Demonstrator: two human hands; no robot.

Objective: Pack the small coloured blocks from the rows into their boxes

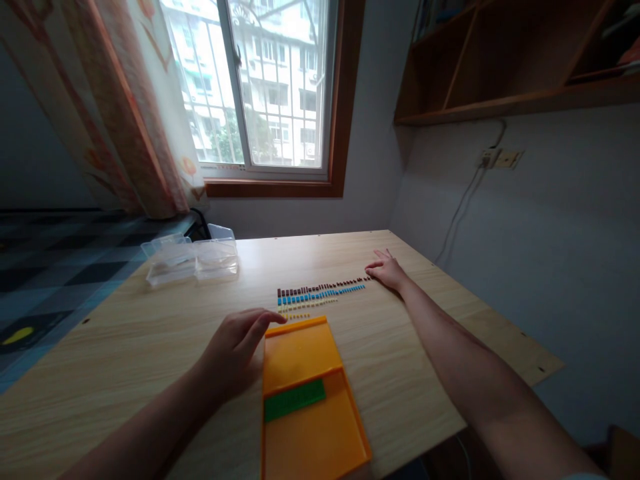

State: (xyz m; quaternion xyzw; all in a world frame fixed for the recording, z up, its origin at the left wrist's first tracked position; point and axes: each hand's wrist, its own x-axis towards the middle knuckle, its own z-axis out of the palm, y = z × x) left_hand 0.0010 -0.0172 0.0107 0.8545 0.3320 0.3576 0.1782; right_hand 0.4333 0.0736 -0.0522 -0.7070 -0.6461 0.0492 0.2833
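Note:
Rows of small blocks lie on the wooden table (425,320): a dark brown row (320,287), a blue row (320,294), a pale yellow row (305,307) and a short orange-yellow row (299,316). My right hand (387,272) is at the far right end of the brown row, thumb and index finger pinched at a small brown block, other fingers raised. My left hand (244,337) reaches with its index finger stretched toward the left end of the orange-yellow row, above the corner of an orange tray (303,353). A green strip (294,400) lies in the tray.
Clear plastic boxes (195,260) stand at the table's back left. Beyond are a curtain (125,100) and a window (280,87). A wooden shelf (500,100) hangs on the right wall, above an outlet (503,159) with a hanging cord. A checkered surface (90,267) adjoins at left.

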